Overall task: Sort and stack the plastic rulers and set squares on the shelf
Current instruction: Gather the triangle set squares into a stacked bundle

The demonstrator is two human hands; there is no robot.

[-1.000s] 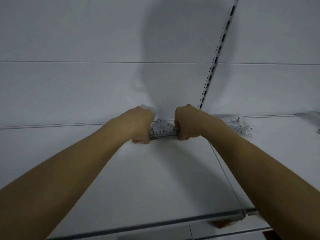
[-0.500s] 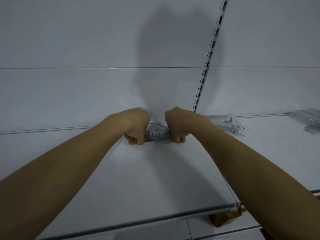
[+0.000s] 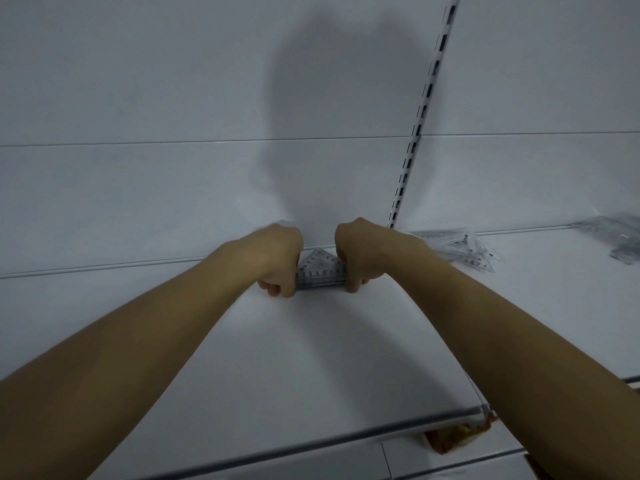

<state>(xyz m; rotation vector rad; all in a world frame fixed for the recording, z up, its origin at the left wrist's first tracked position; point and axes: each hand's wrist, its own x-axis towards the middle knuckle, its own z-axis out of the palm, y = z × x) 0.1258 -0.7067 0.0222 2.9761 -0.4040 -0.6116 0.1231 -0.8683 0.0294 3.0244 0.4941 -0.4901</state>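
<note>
Shelf: white metal shelf [image 3: 311, 358], broad and flat, pale rail along the front edge, thin seam at the right where the next bay begins.
Back wall: white panels [image 3: 173, 98] behind the shelf, split by a horizontal seam; soft shadow of a head and shoulders cast across the middle.
Upright: slotted shelving upright [image 3: 420, 112] rising at a slant between the two bays, dark slots in a row.
Set squares: small stack of clear plastic set squares [image 3: 322, 273] at the rear of the shelf, against the back wall, printed scales legible, apex pointing up.
Left hand: left hand [image 3: 277, 258] curled round the stack's left end, fingertips tucked beneath.
Right hand: right hand [image 3: 360, 254] clasping the stack's right end, knuckles up.
Loose pile: heap of clear set squares and rulers [image 3: 460, 247] on the neighbouring shelf, just right of the upright, lying at mixed angles.
Far right: second blurred pile of clear rulers [image 3: 620, 237] near the frame edge, well apart from the hands.
Below: reddish-brown object [image 3: 450, 439] under the shelf's front right corner, too blurred to identify.
</note>
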